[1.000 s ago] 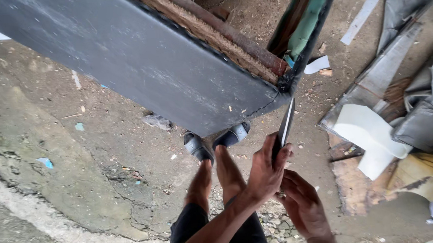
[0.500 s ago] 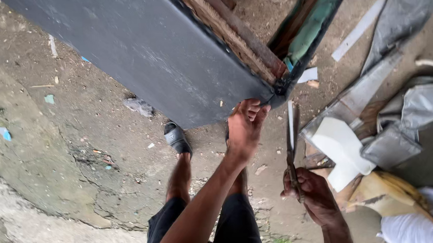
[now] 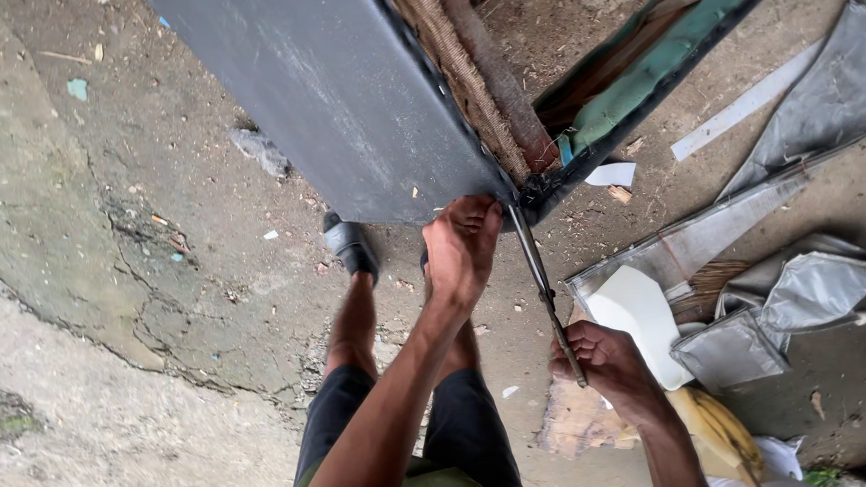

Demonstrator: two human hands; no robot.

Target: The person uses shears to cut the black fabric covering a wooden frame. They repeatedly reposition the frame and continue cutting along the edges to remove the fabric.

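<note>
A large furniture frame covered in grey fabric (image 3: 333, 89) hangs tilted over the ground, with brown webbing (image 3: 462, 61) and green lining (image 3: 643, 80) showing inside. My left hand (image 3: 462, 252) grips its lower corner, fingers curled over the edge. My right hand (image 3: 609, 363) is closed around the lower end of a long thin metal tool (image 3: 544, 287). The tool runs up to the same corner, its tip at the seam right beside my left hand.
Stripped grey fabric sheets (image 3: 817, 290) and a white foam piece (image 3: 643, 316) lie on the ground to the right, with a yellow object (image 3: 709, 422) nearby. My sandalled foot (image 3: 350, 244) stands on cracked concrete (image 3: 135, 292) scattered with scraps.
My left hand let go of the tool and moved up onto the frame's corner. My right hand now holds the tool alone, its tip brought against that corner.
</note>
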